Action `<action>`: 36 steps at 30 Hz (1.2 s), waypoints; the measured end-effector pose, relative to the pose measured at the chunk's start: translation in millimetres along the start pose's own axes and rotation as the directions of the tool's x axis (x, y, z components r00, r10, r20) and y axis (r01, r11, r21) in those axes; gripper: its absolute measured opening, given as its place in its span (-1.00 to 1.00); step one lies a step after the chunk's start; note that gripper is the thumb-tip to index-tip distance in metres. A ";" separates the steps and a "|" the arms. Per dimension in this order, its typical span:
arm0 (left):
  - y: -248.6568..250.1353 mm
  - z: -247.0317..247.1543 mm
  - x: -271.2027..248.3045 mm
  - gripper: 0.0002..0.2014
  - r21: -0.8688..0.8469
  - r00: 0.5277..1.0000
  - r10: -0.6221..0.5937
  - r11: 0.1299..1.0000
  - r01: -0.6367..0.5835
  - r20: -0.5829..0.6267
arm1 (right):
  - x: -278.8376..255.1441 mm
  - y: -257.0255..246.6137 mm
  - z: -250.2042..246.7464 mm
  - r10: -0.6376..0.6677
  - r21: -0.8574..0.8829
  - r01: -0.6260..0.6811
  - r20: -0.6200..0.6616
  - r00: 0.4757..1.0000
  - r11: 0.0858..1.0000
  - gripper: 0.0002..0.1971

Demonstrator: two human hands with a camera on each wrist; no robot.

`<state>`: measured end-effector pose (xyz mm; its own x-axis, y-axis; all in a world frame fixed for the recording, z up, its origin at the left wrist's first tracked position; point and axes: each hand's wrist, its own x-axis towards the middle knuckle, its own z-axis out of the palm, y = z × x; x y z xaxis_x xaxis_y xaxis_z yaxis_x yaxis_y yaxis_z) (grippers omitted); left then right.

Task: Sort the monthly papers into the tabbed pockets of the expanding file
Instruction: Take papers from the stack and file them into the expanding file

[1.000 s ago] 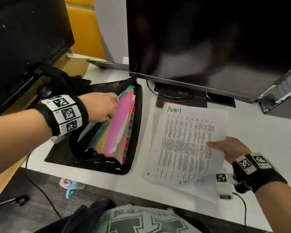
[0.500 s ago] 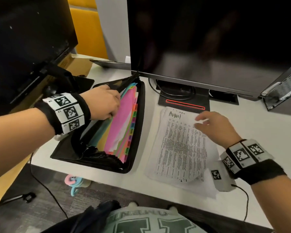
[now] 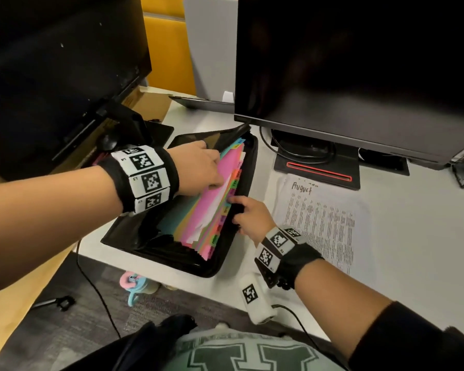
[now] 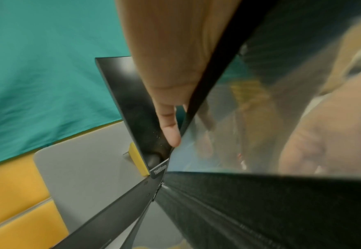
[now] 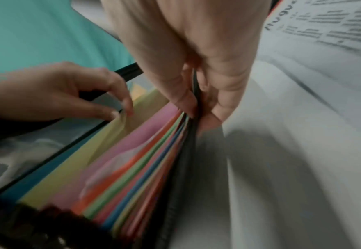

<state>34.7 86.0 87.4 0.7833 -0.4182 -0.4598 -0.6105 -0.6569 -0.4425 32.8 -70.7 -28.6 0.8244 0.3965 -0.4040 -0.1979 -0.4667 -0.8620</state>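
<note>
Hands are working at the black zip-round expanding file with coloured dividers, hunting a pocket.

Left hand is curling its fingers into the far-left dividers, spreading them; right hand is pinching the file's right-hand edge beside the coloured month tabs, likely steadying it. White printed sheet, handwritten "August", is lying just right of the file, awaiting filing.

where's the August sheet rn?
Head view: August sheet lies flat on the desk, right of the file, before the monitor base, no hand on it.
</note>
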 end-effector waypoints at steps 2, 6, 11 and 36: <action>0.2 -3.6 -1.5 -0.49 0.077 0.998 0.020 0.997 -0.025 0.060 | 3.6 -7.5 4.6 -0.067 -0.022 0.065 -0.061 0.996 0.998 -0.46; -8.7 -9.9 -8.6 -0.36 0.203 0.984 0.085 0.972 -0.117 0.156 | 6.9 -21.9 2.5 -0.139 -0.060 0.134 -0.094 0.986 0.989 -0.48; -19.5 -14.7 -19.6 -0.42 0.235 0.967 0.082 0.962 -0.140 0.242 | 2.3 -23.6 -0.2 -0.158 -0.077 0.150 -0.103 0.982 0.986 -0.49; -31.7 19.4 -31.6 -0.78 -0.253 0.996 -0.050 0.967 0.029 -0.077 | 2.2 -49.7 10.5 -0.331 -0.724 0.148 -0.117 0.936 0.674 -0.64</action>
<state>26.9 132.3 101.0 0.8197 -0.4318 -0.3764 -0.5379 -0.8061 -0.2466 38.9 -38.3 10.0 0.8992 0.4337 -0.0571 0.3727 -0.8279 -0.4192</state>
